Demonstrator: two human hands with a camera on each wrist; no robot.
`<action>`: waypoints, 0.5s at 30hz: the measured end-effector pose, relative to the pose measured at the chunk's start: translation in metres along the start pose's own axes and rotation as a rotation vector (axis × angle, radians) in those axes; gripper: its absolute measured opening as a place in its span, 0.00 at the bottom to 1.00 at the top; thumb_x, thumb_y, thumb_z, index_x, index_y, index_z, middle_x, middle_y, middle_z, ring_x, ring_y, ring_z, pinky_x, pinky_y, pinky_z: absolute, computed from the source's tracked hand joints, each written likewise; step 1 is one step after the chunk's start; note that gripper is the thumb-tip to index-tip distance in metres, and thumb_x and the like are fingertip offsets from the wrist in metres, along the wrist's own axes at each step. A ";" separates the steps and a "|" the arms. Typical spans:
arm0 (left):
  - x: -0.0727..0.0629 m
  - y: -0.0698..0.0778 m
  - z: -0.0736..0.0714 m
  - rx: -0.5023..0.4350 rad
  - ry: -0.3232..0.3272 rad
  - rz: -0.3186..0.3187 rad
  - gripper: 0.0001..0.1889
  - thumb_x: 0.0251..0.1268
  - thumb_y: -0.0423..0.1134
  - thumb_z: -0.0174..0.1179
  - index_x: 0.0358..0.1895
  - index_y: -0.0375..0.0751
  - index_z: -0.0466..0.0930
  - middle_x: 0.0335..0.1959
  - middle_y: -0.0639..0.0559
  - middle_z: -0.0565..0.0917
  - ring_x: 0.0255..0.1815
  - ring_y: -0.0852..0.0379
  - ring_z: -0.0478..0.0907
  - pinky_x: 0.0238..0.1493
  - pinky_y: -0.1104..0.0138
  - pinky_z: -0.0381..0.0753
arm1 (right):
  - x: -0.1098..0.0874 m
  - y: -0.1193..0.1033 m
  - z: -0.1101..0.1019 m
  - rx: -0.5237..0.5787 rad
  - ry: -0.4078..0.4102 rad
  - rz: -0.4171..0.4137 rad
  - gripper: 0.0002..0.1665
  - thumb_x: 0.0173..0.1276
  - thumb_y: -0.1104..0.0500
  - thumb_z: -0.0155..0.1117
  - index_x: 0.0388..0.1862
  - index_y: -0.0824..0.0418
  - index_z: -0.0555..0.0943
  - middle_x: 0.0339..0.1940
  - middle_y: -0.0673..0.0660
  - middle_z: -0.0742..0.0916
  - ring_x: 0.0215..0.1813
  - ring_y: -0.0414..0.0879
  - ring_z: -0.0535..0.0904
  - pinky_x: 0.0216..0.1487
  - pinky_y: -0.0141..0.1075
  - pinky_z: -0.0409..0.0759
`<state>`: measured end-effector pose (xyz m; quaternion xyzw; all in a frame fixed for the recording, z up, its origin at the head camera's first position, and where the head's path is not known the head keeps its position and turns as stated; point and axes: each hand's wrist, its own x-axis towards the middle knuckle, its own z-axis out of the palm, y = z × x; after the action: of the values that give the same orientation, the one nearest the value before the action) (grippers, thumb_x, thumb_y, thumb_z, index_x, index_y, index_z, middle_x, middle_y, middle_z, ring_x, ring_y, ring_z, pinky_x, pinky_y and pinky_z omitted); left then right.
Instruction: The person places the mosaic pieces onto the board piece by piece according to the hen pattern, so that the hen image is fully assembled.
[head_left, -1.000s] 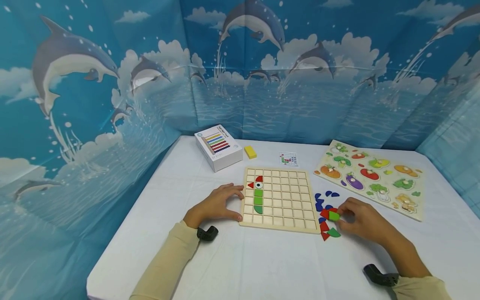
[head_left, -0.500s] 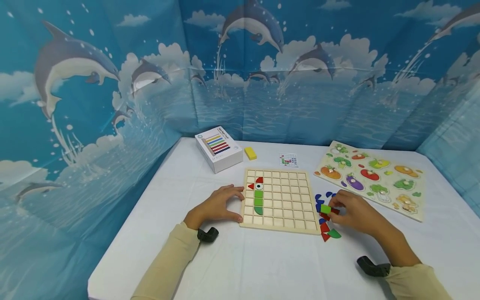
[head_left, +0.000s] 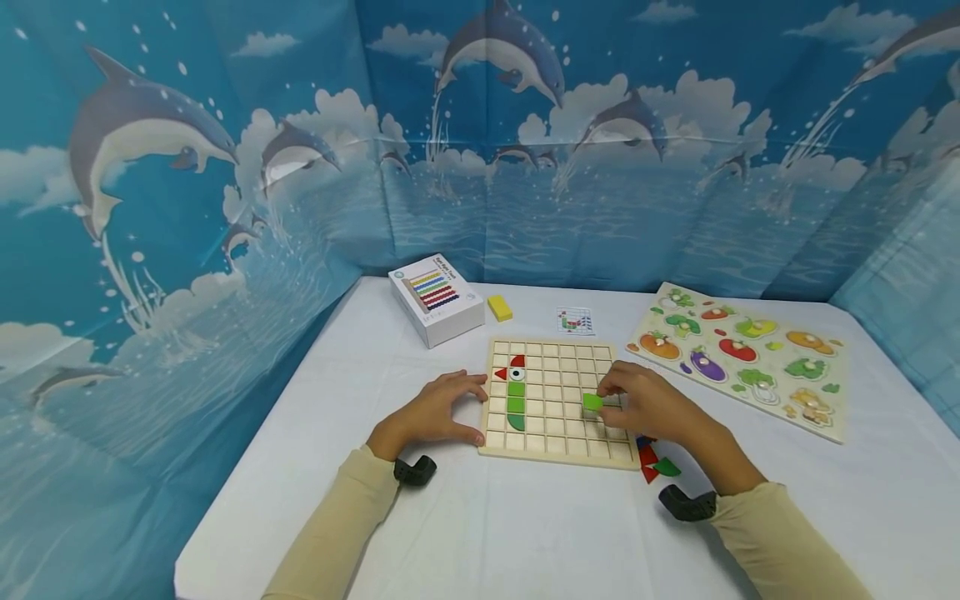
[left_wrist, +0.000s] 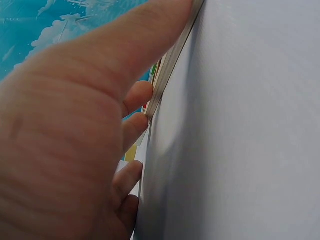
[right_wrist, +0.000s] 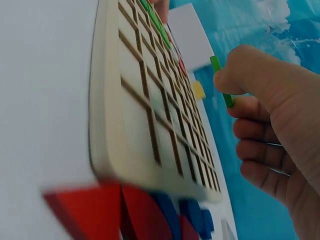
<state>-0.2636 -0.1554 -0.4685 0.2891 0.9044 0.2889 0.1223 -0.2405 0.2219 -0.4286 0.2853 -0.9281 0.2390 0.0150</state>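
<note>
My right hand (head_left: 651,403) pinches a green square tile (head_left: 592,402) between thumb and forefinger, held above the right part of a wooden grid board (head_left: 555,450). In the right wrist view the tile (right_wrist: 221,81) is seen edge-on, clear of the board. My left hand (head_left: 433,408) rests at the board's left edge, thumb and fingertips touching its side with the fingers spread. On the board's left columns lie a red quarter-round (head_left: 518,361), a red triangle (head_left: 501,374), an eye tile (head_left: 517,375), two green squares (head_left: 516,397) and a green quarter-round (head_left: 516,422).
Red pieces (head_left: 648,457), a green quarter-round (head_left: 667,467) and blue pieces (right_wrist: 194,215) lie right of the board, partly hidden by my right hand. Behind it stand a white box (head_left: 442,304), a yellow block (head_left: 500,307) and a pattern card (head_left: 575,321). A vegetable puzzle (head_left: 738,358) lies far right.
My right hand has lifted the green square tile from the loose pieces on the right and carried it left over the board. The left hand has stayed at the board's edge.
</note>
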 end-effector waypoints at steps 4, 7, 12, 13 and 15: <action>-0.001 0.000 0.000 -0.004 0.000 0.001 0.31 0.50 0.61 0.77 0.57 0.59 0.77 0.77 0.62 0.65 0.80 0.51 0.49 0.76 0.47 0.49 | 0.011 -0.010 0.011 0.043 0.004 -0.082 0.12 0.59 0.56 0.77 0.39 0.54 0.83 0.38 0.47 0.82 0.43 0.43 0.79 0.48 0.43 0.83; 0.000 0.001 -0.001 -0.003 0.000 0.003 0.31 0.50 0.60 0.77 0.57 0.59 0.77 0.77 0.61 0.65 0.80 0.51 0.49 0.76 0.47 0.49 | 0.019 -0.017 0.019 0.053 -0.002 -0.129 0.11 0.60 0.57 0.77 0.39 0.54 0.84 0.38 0.46 0.81 0.41 0.41 0.78 0.46 0.40 0.82; 0.000 0.002 -0.002 -0.001 -0.007 -0.002 0.31 0.50 0.59 0.77 0.57 0.59 0.77 0.77 0.62 0.64 0.80 0.52 0.48 0.76 0.49 0.49 | 0.029 -0.031 0.029 0.071 -0.034 -0.168 0.10 0.60 0.57 0.76 0.39 0.55 0.85 0.38 0.47 0.81 0.39 0.44 0.76 0.43 0.38 0.80; -0.001 0.002 -0.002 -0.004 -0.007 -0.001 0.31 0.50 0.59 0.77 0.58 0.59 0.77 0.77 0.62 0.64 0.80 0.52 0.48 0.76 0.48 0.49 | 0.031 -0.033 0.031 0.066 -0.045 -0.166 0.10 0.60 0.56 0.76 0.39 0.55 0.85 0.38 0.47 0.81 0.39 0.44 0.76 0.43 0.38 0.80; -0.001 0.002 -0.002 -0.004 -0.008 -0.001 0.31 0.50 0.59 0.77 0.58 0.59 0.77 0.77 0.62 0.64 0.80 0.52 0.48 0.76 0.48 0.48 | 0.034 -0.038 0.035 0.046 -0.062 -0.155 0.10 0.60 0.54 0.76 0.39 0.53 0.85 0.38 0.45 0.81 0.39 0.42 0.76 0.44 0.37 0.80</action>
<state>-0.2629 -0.1556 -0.4657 0.2897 0.9034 0.2897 0.1268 -0.2447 0.1614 -0.4376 0.3636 -0.8976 0.2493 -0.0019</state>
